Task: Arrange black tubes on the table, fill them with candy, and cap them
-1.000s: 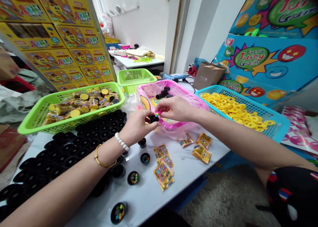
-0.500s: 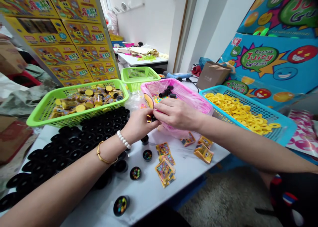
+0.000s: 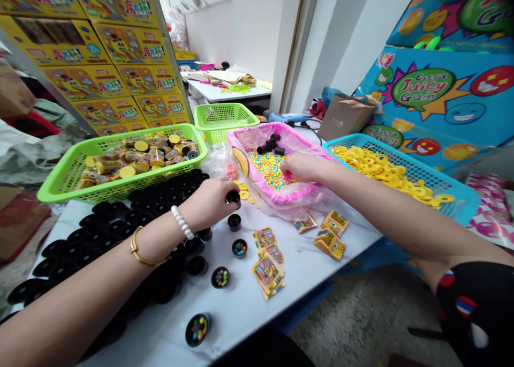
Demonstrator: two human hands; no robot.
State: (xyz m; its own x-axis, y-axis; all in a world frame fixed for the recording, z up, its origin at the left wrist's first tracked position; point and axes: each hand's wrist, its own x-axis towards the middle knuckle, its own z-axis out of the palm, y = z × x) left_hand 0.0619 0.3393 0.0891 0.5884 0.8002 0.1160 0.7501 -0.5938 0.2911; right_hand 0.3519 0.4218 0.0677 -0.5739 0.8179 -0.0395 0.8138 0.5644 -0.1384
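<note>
Well, in the head view the best landmark is the pink-lined basket (image 3: 257, 136), which stands on a white table (image 3: 241, 316). The person's left hand (image 3: 206, 203) is just beside the basket's left edge, and it is curled around a small black cup (image 3: 233, 197) with the fingers half closed. This wrist wears a pearl bracelet (image 3: 182, 222) and the forearm a gold bangle (image 3: 144, 254). The right hand (image 3: 305, 167) reaches into the basket, and its fingertips (image 3: 287, 175) are pressed down in colored candy beads (image 3: 270, 169). The fingers are bunched together, and perhaps they pinch some beads, but I cannot tell from this view. A few joined black cups (image 3: 271, 143) lie at the far end inside the basket. To the left of the basket is a green basket (image 3: 80, 163) of yellow-lidded tubes, and to the right a teal basket (image 3: 441, 187) of yellow rings. Nearer the camera than the basket lie printed sachets (image 3: 267, 265), open black cups with candy (image 3: 240, 247), and many black cups in rows (image 3: 120, 217).
</note>
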